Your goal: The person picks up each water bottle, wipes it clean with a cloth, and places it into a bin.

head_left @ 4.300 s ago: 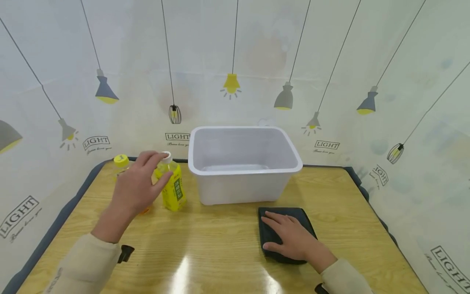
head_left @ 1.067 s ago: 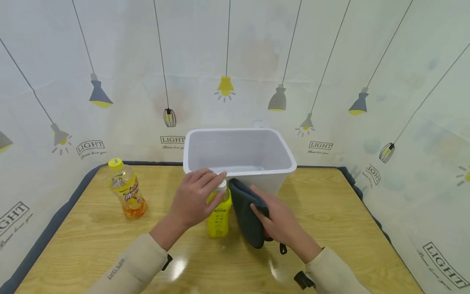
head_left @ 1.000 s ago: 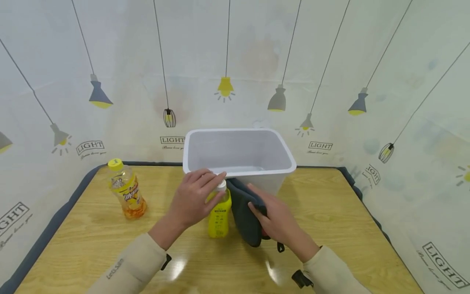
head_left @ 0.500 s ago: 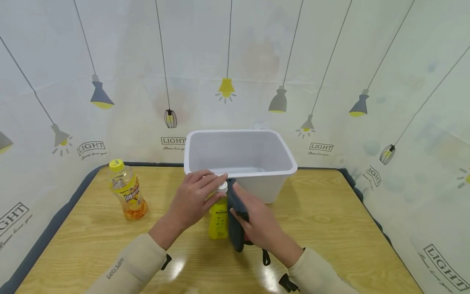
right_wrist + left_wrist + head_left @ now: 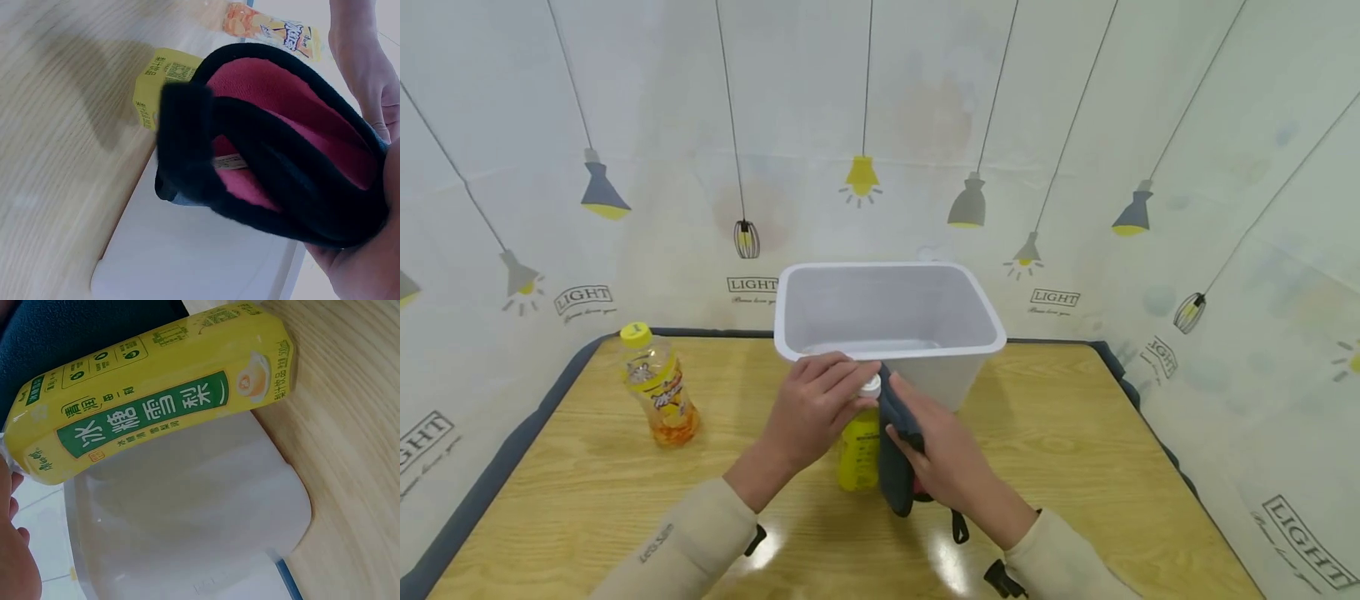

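In the head view my left hand (image 5: pixel 816 408) pinches the white cap (image 5: pixel 870 385) of a yellow-labelled drink bottle (image 5: pixel 859 454) with fingers and thumb. The bottle stands upright at mid-table; its label (image 5: pixel 150 394) shows fully in the left wrist view. My right hand (image 5: pixel 943 442) grips a dark blue fabric pouch (image 5: pixel 895 467) by its upper edge, thumb on one side, fingers on the other. The pouch is held on edge right along the bottle's right side. Its pink lining (image 5: pixel 269 87), black trim and loop show in the right wrist view.
Behind the hands stands a white plastic bin (image 5: pixel 970 371), open at the top. A yellow-capped bottle with orange drink (image 5: pixel 666 400) is on the left of the wooden table (image 5: pixel 1097 467). A lamp-print curtain (image 5: pixel 917 100) surrounds the table on several sides.
The yellow bottle has come from the left to mid-table with my left hand. My right hand has lifted the pouch from lying flat and brought it against the bottle. Lately both hands edged right.
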### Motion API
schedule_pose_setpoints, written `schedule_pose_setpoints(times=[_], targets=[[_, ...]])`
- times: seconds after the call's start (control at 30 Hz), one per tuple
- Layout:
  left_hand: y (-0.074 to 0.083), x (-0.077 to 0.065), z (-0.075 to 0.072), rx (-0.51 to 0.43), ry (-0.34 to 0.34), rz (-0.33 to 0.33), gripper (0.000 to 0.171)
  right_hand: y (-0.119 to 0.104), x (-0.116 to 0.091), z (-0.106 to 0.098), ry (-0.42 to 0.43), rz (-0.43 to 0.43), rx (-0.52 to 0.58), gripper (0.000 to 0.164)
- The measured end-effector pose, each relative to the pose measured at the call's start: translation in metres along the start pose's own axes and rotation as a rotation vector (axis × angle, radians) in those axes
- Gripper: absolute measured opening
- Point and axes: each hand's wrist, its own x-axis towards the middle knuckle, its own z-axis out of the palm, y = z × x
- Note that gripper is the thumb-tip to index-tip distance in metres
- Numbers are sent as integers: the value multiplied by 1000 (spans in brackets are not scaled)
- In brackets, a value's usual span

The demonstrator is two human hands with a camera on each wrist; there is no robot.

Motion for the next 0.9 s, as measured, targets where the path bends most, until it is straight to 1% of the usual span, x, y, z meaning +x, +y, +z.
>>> schedule_pose_setpoints(times=[0.13,0.27,0.37,0.5,0.6,0.67,0.8,0.9], targets=[[4,1,6,10,3,7,45,5,-5,-2,8,9,-26,59],[6,3,9,15,-12,13,45,7,-7,-3,10,8,-20,60],[7,3,10,2,-16,0,45,6,-7,-2,-28,4,6,62],[6,3,9,-8,-33,-20,44,5,-9,3,-80,0,-2,66],[6,3,8,-9,-49,-26,44,5,-12,5,-95,-13,-48,74],[7,3,8,-7,-56,-25,44,5,-14,6,-100,-14,-85,83],[7,2,8,-3,-65,-29,44,6,-17,8,-118,10,-118,97],[6,2,8,-6,-71,-34,43,8,-19,11,-132,36,-106,98]])
